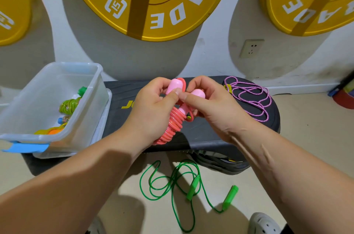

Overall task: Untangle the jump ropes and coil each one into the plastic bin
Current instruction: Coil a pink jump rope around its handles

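A coiled pink jump rope with two pink handles is held over the black step platform. My left hand grips the coil and one handle. My right hand pinches the rope end by the other handle. The clear plastic bin stands at the left and holds a coiled yellow-green rope and an orange one. A purple rope lies loose on the platform's right end. A green rope with green handles lies tangled on the floor.
Large yellow weight plates lean against the white wall behind the platform. A wall socket sits low on the wall. The bin's lid lies under the bin. My shoes show at the bottom edge.
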